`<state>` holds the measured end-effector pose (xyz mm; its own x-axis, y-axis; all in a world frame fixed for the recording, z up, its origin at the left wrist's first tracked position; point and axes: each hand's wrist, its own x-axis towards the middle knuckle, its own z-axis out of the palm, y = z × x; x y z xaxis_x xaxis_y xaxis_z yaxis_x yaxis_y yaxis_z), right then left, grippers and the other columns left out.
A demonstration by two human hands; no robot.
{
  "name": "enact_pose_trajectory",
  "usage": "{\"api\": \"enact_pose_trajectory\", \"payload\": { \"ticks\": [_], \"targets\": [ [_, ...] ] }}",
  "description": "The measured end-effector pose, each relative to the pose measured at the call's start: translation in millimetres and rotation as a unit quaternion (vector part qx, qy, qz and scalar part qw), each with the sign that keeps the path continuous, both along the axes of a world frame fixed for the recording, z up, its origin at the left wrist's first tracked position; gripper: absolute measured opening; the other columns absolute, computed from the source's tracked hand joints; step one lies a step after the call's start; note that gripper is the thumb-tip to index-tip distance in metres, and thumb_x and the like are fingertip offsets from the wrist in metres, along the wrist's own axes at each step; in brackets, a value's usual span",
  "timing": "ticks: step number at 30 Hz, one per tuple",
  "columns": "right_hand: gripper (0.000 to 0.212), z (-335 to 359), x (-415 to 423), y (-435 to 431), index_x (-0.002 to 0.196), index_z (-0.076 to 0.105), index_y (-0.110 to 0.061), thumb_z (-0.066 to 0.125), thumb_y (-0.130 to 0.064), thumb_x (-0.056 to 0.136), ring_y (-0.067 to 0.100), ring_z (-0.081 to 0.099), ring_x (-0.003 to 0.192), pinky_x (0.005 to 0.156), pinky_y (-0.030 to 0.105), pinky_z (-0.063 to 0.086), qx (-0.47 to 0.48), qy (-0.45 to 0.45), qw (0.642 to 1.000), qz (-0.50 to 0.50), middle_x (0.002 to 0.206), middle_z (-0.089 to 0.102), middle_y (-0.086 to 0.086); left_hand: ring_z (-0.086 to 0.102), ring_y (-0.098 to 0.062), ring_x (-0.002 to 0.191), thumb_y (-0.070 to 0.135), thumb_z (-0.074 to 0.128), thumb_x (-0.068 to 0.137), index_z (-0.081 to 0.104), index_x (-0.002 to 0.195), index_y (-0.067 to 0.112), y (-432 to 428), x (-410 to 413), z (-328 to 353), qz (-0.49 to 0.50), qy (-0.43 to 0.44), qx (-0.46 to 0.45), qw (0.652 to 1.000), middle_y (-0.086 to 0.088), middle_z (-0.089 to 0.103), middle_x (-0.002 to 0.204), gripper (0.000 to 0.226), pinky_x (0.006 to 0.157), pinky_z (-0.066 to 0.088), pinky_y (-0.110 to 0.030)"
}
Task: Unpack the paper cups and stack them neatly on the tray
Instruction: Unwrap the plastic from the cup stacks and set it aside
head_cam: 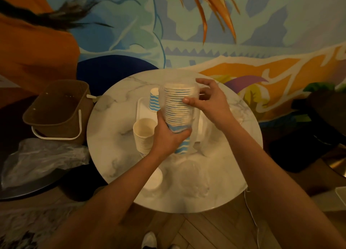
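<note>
A tall stack of blue-and-white striped paper cups [177,106] in a clear plastic sleeve stands tilted over the white tray [142,108]. My left hand [168,136] grips the stack's lower end. My right hand [207,100] holds its upper part, thumb on the rims and fingers at the sleeve's top. On the tray stand a second stack of cups [144,134] with its open mouth up and a single striped cup [153,100] farther back. The tray's right side is hidden behind the held stack.
The tray lies on a round marble table [116,151]. A brown plastic basket [58,110] sits to the left with crumpled clear plastic [41,158] below it. A loose cup [155,179] lies near the table's front, under my left forearm. A painted wall is behind.
</note>
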<state>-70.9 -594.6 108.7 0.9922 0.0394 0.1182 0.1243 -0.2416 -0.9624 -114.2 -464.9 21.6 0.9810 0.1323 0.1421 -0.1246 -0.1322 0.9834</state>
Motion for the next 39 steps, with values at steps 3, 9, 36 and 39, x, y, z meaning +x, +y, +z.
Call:
{"api": "enact_pose_trajectory", "payload": {
  "ticks": [3, 9, 36, 39],
  "targets": [
    [0.033, -12.7, 0.3, 5.1, 0.090, 0.059, -0.017, 0.083, -0.017, 0.067, 0.010, 0.059, 0.070, 0.068, 0.021, 0.051, 0.075, -0.026, 0.995, -0.062, 0.075, 0.063, 0.001, 0.059, -0.004, 0.094, 0.019, 0.083, 0.063, 0.033, 0.126, 0.017, 2.6, 0.9, 1.6, 0.000, 0.003, -0.001, 1.000, 0.017, 0.055, 0.105, 0.081, 0.083, 0.048, -0.013],
    [0.018, -14.9, 1.9, 8.7, 0.069, 0.061, -0.015, 0.069, -0.005, 0.082, 0.003, 0.050, 0.054, 0.055, 0.018, 0.045, 0.076, -0.084, 0.994, -0.007, 0.062, 0.058, -0.002, 0.059, -0.010, 0.100, 0.019, 0.085, 0.066, 0.034, 0.126, 0.017, 3.8, 7.0, 12.4, 0.033, 0.008, -0.023, 0.999, 0.015, 0.055, 0.106, 0.079, 0.088, 0.048, -0.024],
    [0.024, -27.0, 2.2, 8.4, 0.085, 0.064, -0.009, 0.053, 0.013, 0.086, -0.003, 0.056, 0.061, 0.056, 0.014, 0.046, 0.027, -0.065, 0.996, 0.050, 0.075, 0.063, -0.004, 0.063, -0.018, 0.100, 0.054, 0.058, 0.077, 0.028, 0.142, 0.027, 7.6, 25.2, 45.9, 0.060, 0.106, -0.240, 0.963, -0.001, 0.059, 0.119, 0.077, 0.088, 0.054, -0.041],
    [0.009, -30.6, -1.1, 4.4, 0.090, 0.064, -0.007, 0.058, 0.000, 0.088, -0.001, 0.056, 0.065, 0.060, 0.018, 0.049, 0.034, -0.036, 0.998, 0.041, 0.078, 0.063, -0.003, 0.061, -0.020, 0.108, 0.049, 0.051, 0.086, 0.028, 0.139, 0.028, 10.7, 28.1, 50.0, 0.052, 0.089, -0.233, 0.967, -0.003, 0.054, 0.128, 0.061, 0.091, 0.052, -0.043]
  ]
}}
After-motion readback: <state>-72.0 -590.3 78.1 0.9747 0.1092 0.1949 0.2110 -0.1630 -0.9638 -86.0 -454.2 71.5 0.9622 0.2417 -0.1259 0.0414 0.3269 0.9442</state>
